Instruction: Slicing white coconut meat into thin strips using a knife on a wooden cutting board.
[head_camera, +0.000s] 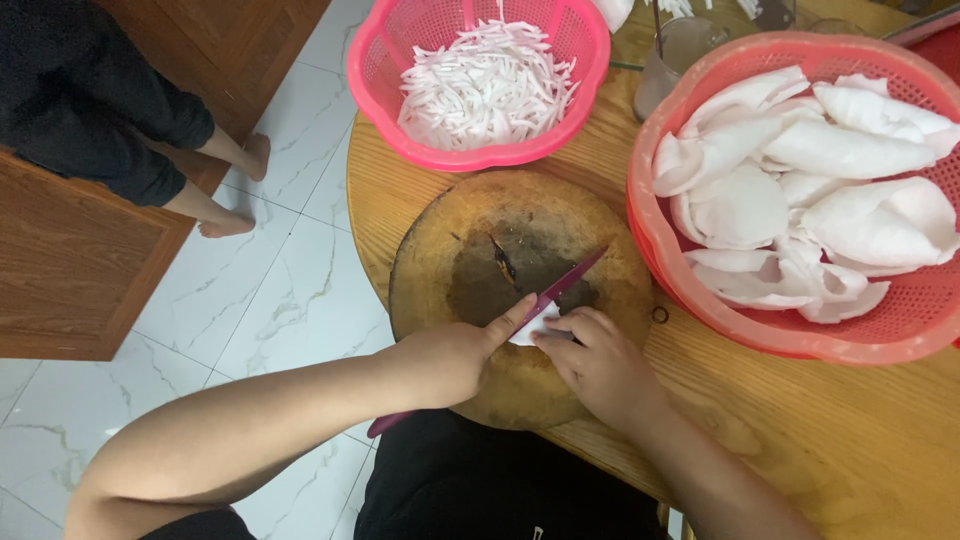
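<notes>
Two hands over round wooden board: left hand grips knife, right hand pins white piece; marble floor.

The left hand is gripping a purple knife over a round wooden chopping board, while the right hand is pinning a white piece. Far left, a pink basket is holding white strips; right, a red basket is holding white slabs.

Wooden table, round chopping board, two baskets
</notes>
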